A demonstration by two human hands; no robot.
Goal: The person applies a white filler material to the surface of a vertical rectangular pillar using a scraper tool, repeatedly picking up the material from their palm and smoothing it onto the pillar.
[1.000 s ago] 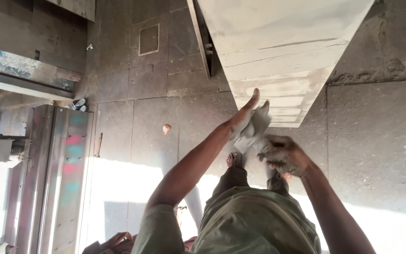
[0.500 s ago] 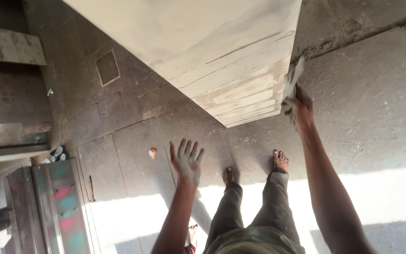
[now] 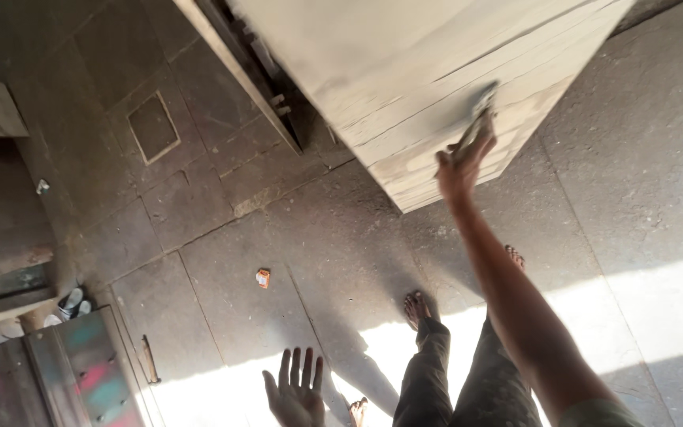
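Right hand (image 3: 458,168) clenched on a sanding pad (image 3: 477,126) against the pale wooden panel (image 3: 405,71); left hand (image 3: 297,392) spread, empty.

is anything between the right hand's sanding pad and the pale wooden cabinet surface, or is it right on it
Nothing visible stands between them: the right hand presses the small grey sanding pad directly against the pale wooden cabinet. The left hand hangs open below, away from it.

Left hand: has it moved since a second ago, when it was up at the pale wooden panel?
Yes. The left hand has dropped away from the wooden panel and hangs open, low over the stone floor, while the right hand presses a pad against the panel.
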